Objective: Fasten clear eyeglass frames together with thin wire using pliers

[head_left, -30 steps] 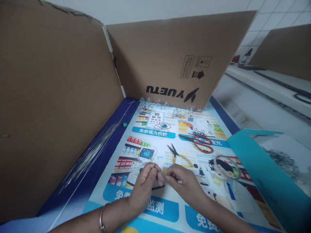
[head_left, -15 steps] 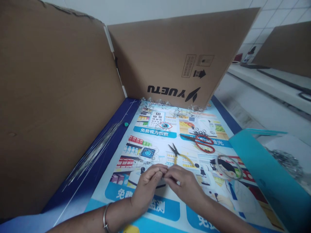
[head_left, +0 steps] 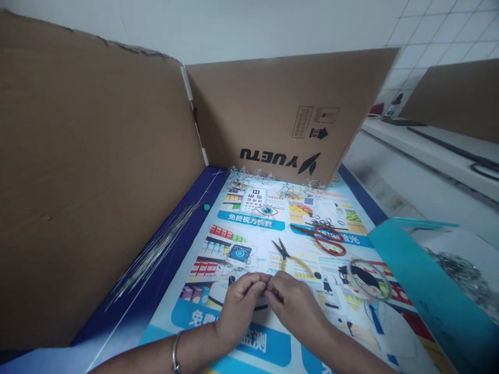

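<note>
My left hand (head_left: 242, 306) and my right hand (head_left: 293, 301) meet over the lower middle of the printed mat (head_left: 273, 317). Both are closed in a pinch, thumbs and fingertips nearly touching. Whatever lies between the fingertips is too small and too covered to make out. Just beyond them lie pliers (head_left: 286, 255) with yellow handles, jaws pointing away. Farther back and to the right rest scissors (head_left: 327, 240) with red handles. A wire coil (head_left: 368, 279) lies to the right of my right hand.
Long thin wires (head_left: 156, 254) lie along the left edge. A green bit (head_left: 206, 207) sits near them. Small clear pieces (head_left: 253, 174) line the foot of the cardboard wall (head_left: 273, 93). Dark rings (head_left: 323, 222) lie behind the scissors. A turquoise box (head_left: 417, 275) at right holds shiny metal pieces.
The camera view has tilted up a little, so everything sits lower in the picture. My hands stay pinched together, with only a slight shift of the fingers.
</note>
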`<state>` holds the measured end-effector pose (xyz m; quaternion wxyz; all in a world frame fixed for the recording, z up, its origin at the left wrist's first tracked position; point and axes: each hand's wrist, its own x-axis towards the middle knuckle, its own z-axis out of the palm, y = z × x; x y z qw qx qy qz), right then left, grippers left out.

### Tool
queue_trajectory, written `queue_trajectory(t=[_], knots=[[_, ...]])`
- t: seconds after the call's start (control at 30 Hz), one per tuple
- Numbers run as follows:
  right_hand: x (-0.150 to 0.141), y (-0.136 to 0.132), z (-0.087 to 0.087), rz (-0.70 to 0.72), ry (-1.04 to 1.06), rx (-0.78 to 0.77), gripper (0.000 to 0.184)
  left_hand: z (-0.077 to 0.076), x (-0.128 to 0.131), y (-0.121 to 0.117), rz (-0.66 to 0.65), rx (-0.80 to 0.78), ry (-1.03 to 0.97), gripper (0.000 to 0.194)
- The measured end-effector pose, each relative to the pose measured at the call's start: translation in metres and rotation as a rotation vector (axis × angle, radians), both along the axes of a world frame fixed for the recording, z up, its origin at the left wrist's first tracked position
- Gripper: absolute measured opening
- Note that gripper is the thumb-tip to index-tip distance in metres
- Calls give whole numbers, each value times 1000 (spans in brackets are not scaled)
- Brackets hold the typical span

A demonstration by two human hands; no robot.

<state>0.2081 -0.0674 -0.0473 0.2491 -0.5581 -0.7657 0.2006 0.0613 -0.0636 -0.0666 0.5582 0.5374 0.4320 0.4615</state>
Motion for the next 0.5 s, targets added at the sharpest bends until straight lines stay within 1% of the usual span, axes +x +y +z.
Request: queue_trajectory(t=[0.1, 0.2, 0.3, 0.37, 0.5], knots=[[2, -1, 5, 55, -29, -36, 15, 2, 0, 2, 1, 20, -3, 16], [10, 0, 13, 106, -30, -77, 17, 3, 0, 4, -4, 25, 8, 17], [19, 2, 18, 98, -43, -36, 19, 2, 0, 4, -41, 42, 32, 19], [23, 3, 17, 92, -81, -4, 21, 0, 0, 5, -77, 42, 40, 20], [24, 3, 5, 94, -121, -8, 22, -2, -1, 4, -110, 44, 97, 19]])
